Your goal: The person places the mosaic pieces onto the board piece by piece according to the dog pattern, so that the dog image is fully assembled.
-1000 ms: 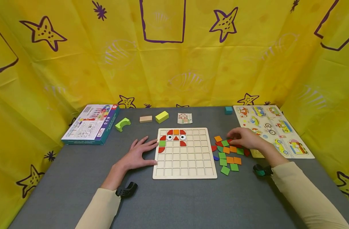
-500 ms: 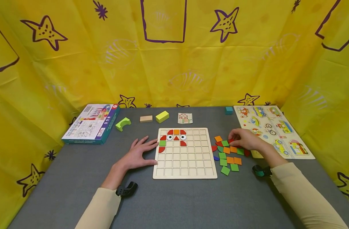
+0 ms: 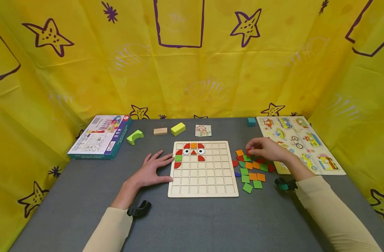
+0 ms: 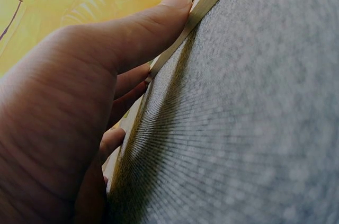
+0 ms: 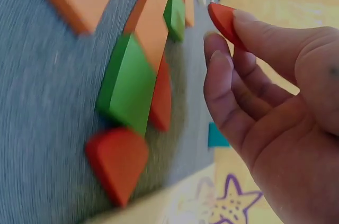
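My right hand point(image 3: 263, 148) pinches a red quarter-circle tile point(image 5: 224, 21) between thumb and fingertips, raised over the loose tiles in the right wrist view. Below it lies a spread of green, orange and red tiles, among them a green square point(image 5: 127, 83). My left hand point(image 3: 154, 169) rests with spread, straight fingers at the left edge of the wooden grid board point(image 3: 207, 180), thumb and fingertips touching that edge. In the board's upper left sit red, orange and green tiles plus two eye tiles point(image 3: 201, 151) around a red triangle point(image 3: 193, 152).
A picture card point(image 3: 203, 130) lies behind the board. Left of it are a yellow block point(image 3: 178, 129), a tan block point(image 3: 160, 131), a green arch point(image 3: 135, 137) and a box point(image 3: 98, 136). A teal cube point(image 3: 251, 121) and a vehicle puzzle board point(image 3: 300, 143) stand at right.
My right hand has lifted the red tile off the pile and moved slightly left toward the grid board. The left hand stays at the board's edge.
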The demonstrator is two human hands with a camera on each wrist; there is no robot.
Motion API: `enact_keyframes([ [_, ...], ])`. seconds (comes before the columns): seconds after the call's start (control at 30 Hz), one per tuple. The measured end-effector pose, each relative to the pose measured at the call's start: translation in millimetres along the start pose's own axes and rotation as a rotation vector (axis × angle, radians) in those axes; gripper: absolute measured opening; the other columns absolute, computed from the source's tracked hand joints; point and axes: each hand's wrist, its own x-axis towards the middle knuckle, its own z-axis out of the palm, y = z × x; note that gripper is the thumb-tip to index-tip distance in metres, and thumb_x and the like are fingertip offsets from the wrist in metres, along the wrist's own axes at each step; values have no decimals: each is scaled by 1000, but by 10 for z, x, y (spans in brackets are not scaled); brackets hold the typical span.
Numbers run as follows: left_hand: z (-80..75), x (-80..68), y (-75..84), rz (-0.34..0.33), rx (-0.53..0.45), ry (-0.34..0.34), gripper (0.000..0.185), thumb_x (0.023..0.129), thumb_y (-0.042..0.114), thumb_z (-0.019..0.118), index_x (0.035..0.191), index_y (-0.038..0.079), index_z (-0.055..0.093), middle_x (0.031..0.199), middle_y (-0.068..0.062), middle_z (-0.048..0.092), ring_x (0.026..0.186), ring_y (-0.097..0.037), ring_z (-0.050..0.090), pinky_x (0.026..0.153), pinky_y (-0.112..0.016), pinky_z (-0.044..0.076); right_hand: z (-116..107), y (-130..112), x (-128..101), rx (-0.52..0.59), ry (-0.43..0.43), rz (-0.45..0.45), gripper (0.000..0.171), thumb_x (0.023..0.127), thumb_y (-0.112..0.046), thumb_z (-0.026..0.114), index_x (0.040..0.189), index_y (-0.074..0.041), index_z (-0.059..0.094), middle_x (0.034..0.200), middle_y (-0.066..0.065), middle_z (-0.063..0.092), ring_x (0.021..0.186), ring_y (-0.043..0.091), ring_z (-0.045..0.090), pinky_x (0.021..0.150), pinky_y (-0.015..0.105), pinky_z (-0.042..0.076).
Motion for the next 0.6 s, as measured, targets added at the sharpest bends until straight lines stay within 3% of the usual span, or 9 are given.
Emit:
enact_keyframes([
  [0.27, 13, -6, -8, -4, 0, 3, 84, 85, 55, 76, 152, 14, 48, 160, -2, 38, 150, -42, 14, 113, -68, -2, 214, -212, 162, 50, 4, -77, 9, 97, -10, 68, 105, -5, 71, 94, 2, 67, 84, 21, 59, 78, 35, 50],
  [0.6, 12, 2, -3, 12, -2, 11, 83, 85, 53, 77, 152, 13, 48, 159, -4, 40, 150, -41, 14, 113, -68, -2, 454, -486, 402, 89, -65, -126, 9, 95, -10, 72, 103, -8, 69, 90, 0, 67, 81, 20, 57, 76, 35, 49],
])
